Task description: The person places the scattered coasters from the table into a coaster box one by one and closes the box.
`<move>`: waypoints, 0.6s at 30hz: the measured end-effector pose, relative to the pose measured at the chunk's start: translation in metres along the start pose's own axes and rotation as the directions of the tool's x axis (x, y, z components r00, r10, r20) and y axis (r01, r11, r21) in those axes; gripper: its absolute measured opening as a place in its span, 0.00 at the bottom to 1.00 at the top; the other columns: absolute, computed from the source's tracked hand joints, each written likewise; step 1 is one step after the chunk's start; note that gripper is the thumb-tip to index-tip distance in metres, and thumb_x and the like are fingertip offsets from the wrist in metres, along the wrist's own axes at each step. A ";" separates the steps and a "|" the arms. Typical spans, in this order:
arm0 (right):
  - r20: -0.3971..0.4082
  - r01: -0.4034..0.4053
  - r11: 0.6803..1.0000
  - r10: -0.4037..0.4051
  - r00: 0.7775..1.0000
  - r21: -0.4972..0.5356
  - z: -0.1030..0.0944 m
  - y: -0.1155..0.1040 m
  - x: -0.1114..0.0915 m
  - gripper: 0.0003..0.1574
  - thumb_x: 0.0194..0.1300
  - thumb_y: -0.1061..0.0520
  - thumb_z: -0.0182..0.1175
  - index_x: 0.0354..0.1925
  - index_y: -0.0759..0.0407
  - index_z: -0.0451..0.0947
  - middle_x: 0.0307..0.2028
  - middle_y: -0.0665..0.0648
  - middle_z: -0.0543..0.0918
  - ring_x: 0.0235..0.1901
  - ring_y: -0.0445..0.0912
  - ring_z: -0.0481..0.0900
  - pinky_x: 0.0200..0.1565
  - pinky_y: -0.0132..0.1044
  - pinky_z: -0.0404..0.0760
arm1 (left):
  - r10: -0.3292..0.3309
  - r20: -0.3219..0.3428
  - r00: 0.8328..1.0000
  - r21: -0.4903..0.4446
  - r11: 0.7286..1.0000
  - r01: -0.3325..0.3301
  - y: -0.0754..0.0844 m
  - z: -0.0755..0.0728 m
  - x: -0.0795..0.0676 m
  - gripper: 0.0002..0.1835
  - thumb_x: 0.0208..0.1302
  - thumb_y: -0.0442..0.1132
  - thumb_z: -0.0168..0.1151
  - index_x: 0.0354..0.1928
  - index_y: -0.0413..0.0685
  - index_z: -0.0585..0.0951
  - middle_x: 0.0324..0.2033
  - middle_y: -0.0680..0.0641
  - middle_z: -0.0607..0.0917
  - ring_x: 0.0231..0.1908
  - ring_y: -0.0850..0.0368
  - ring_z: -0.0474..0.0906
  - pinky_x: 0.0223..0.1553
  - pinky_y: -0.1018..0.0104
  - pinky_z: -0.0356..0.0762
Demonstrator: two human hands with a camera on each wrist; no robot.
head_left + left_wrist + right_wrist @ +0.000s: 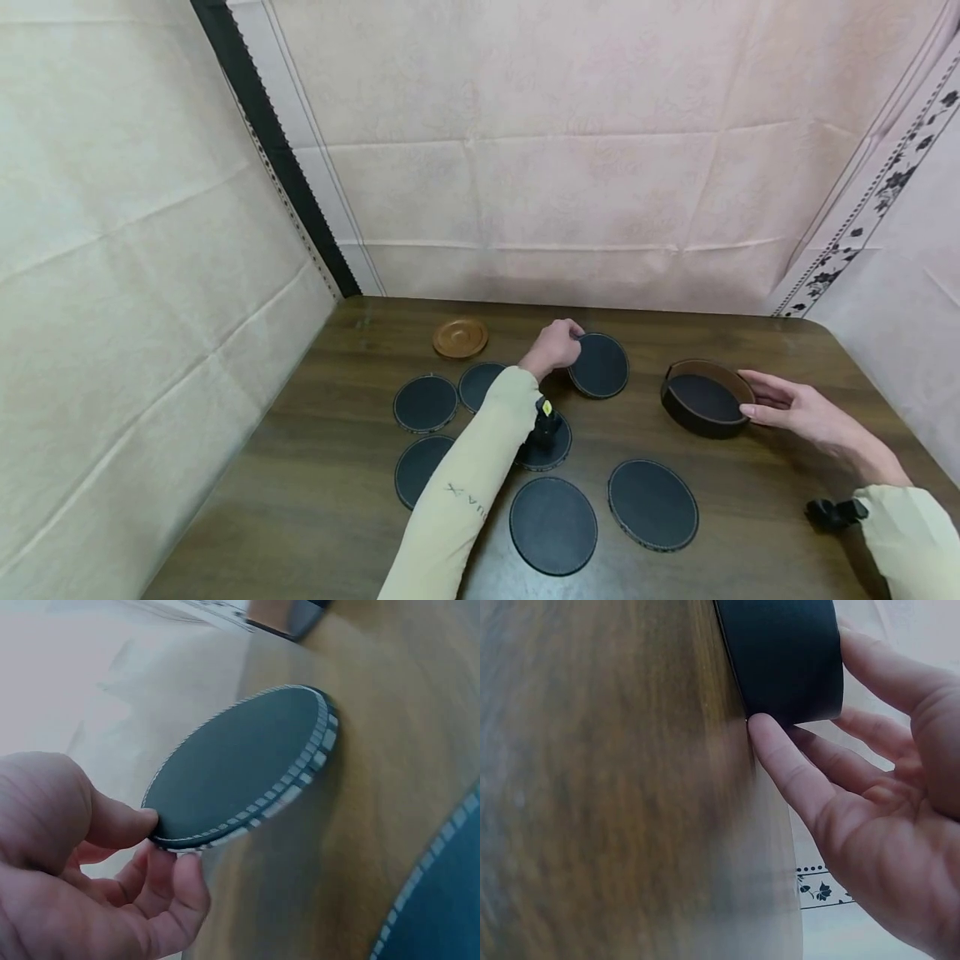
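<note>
My left hand pinches the edge of a round dark coaster with pale stitching round its rim. In the left wrist view the coaster is tilted and held above the wooden table, the thumb on its upper face and fingers beneath. My right hand grips the right side of a round, dark coaster holder with a brown inner wall. A dark disc lies inside the holder. From the right wrist, the holder's black outer wall shows between thumb and fingers.
Several dark coasters lie on the table, among them one at the left, one at the front and one right of it. The left forearm partly covers others. A brown wooden disc sits near the back edge.
</note>
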State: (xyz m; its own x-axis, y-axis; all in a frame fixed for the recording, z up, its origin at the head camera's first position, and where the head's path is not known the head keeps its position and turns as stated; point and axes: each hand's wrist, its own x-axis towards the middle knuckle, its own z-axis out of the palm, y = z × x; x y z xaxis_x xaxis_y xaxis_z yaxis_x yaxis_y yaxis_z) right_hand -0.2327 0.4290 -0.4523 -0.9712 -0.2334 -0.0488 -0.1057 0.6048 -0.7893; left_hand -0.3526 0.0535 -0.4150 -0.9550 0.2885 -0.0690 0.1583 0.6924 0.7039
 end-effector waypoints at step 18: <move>0.007 -0.023 1.000 0.023 1.000 0.017 0.000 -0.001 0.000 0.47 0.69 0.52 0.61 0.74 0.70 0.50 0.67 0.78 0.63 0.49 0.16 0.68 0.44 0.25 0.81 | -0.013 -0.017 1.000 -0.406 0.914 0.005 0.017 0.014 -0.007 0.10 0.71 0.34 0.55 0.51 0.46 0.79 0.39 0.46 0.82 0.31 0.58 0.77 0.32 0.65 0.81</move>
State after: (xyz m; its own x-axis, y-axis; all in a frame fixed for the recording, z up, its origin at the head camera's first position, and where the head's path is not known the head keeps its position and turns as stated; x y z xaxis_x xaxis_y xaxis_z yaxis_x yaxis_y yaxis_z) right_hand -0.2325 0.4279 -0.4514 -0.9718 -0.2248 -0.0707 -0.0801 0.5972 -0.7981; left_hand -0.3396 0.0730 -0.4124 -0.9610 0.2682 -0.0666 0.0377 0.3660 0.9298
